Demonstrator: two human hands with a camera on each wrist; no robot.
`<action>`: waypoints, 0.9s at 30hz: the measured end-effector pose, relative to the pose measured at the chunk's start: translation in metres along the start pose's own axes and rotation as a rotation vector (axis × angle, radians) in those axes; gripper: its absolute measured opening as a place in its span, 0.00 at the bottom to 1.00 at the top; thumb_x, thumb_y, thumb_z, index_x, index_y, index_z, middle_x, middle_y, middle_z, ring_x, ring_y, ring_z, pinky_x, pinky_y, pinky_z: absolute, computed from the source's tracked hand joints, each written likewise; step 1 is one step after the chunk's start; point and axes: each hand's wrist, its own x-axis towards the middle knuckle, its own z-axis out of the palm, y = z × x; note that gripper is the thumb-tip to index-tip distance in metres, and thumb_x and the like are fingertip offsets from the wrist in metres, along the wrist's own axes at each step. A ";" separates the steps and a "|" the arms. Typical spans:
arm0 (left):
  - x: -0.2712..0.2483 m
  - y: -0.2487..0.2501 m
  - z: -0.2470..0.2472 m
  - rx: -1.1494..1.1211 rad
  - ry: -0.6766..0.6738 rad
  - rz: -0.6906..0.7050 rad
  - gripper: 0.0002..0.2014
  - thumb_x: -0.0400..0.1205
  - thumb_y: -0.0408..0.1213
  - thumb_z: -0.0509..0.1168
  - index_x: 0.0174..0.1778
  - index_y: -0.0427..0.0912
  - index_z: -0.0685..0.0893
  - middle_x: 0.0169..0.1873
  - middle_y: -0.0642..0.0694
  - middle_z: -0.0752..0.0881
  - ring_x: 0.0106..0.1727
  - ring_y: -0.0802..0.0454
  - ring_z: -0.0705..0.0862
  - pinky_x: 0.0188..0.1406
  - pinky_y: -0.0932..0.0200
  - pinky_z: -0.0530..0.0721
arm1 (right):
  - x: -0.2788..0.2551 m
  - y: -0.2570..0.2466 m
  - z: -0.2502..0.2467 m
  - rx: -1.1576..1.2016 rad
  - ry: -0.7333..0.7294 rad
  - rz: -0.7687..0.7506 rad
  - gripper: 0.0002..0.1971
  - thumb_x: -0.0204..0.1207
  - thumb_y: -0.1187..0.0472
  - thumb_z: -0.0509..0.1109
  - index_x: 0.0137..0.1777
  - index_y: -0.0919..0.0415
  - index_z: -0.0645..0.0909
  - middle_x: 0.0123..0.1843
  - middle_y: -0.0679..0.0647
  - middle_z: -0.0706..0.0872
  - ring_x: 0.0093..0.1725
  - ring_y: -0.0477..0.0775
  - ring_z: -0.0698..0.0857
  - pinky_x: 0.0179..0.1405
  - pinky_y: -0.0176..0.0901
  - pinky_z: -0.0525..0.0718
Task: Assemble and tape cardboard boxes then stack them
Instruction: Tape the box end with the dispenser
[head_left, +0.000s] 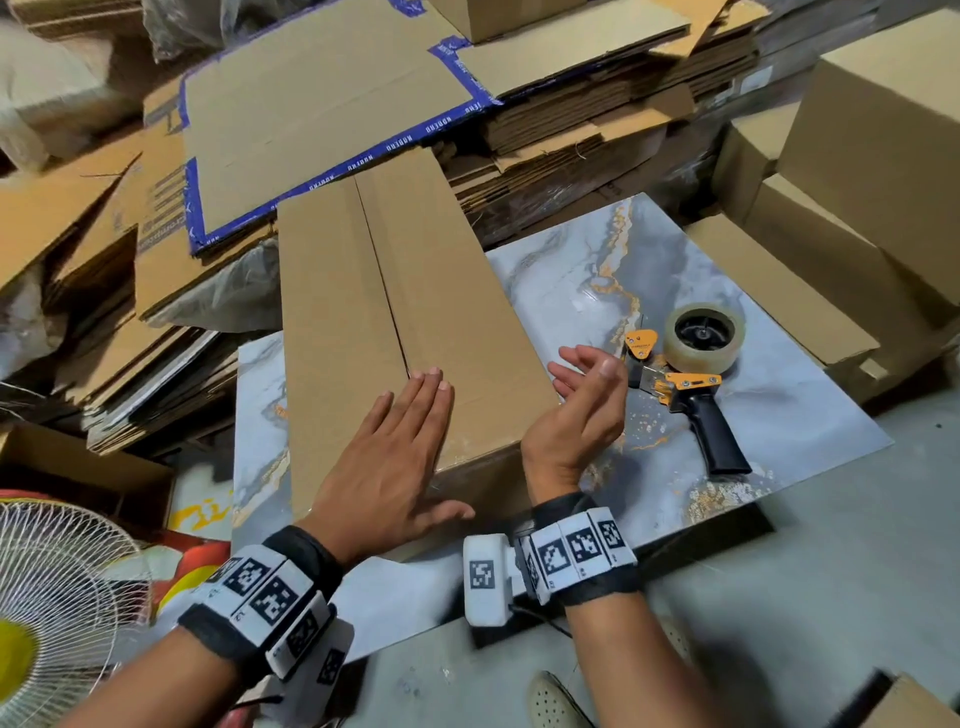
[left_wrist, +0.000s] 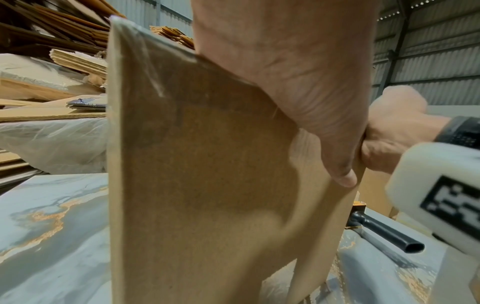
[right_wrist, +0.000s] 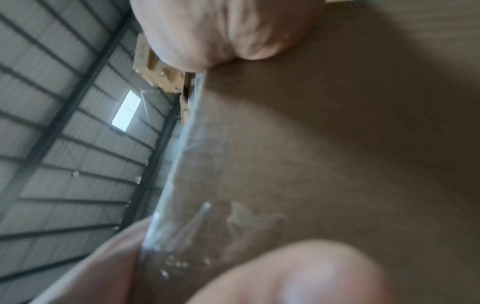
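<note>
Here the biggest thing in play is the marbled table (head_left: 810, 415), ringed by heaps of flattened cardboard (head_left: 322, 104), and on it lies the long cardboard box (head_left: 395, 312), closed, its centre seam running away from the person along its long axis. The box sits directly ahead of both hands, its near end at the table's front edge; clear tape seems to glint over that near corner in the wrist views, though the seam farther up looks bare. The left hand (head_left: 395, 457) lies flat on the near end of the box top, fingers straight and together, pressing rather than gripping. The right hand (head_left: 576, 410) hovers just off the box's right edge, palm turned inward, fingers loosely spread, holding nothing. Just beyond its fingertips lies the tape dispenser (head_left: 696, 384), handle pointing back toward the person, so the right hand is plainly the nearer one to take it. Likely the next move is running tape up the seam while the left hand steadies the box
</note>
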 end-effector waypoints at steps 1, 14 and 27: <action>0.001 -0.001 0.001 0.001 0.001 -0.001 0.60 0.77 0.82 0.45 0.89 0.33 0.49 0.89 0.36 0.49 0.90 0.40 0.48 0.87 0.39 0.55 | 0.000 0.007 -0.003 0.001 -0.014 -0.020 0.17 0.87 0.46 0.53 0.50 0.51 0.81 0.45 0.50 0.89 0.45 0.54 0.90 0.47 0.45 0.88; 0.000 0.000 0.002 0.002 0.015 -0.005 0.59 0.78 0.82 0.45 0.89 0.32 0.52 0.89 0.35 0.52 0.90 0.40 0.51 0.86 0.40 0.54 | -0.033 0.005 -0.040 -0.361 -0.436 -0.024 0.44 0.71 0.36 0.74 0.82 0.59 0.67 0.77 0.54 0.77 0.77 0.52 0.76 0.77 0.47 0.72; 0.001 0.001 0.000 0.001 0.005 -0.018 0.58 0.78 0.81 0.45 0.88 0.32 0.54 0.88 0.34 0.54 0.89 0.39 0.54 0.85 0.36 0.62 | -0.001 -0.021 -0.044 -0.467 -0.554 0.285 0.24 0.90 0.60 0.61 0.84 0.60 0.69 0.78 0.50 0.79 0.71 0.37 0.79 0.67 0.25 0.68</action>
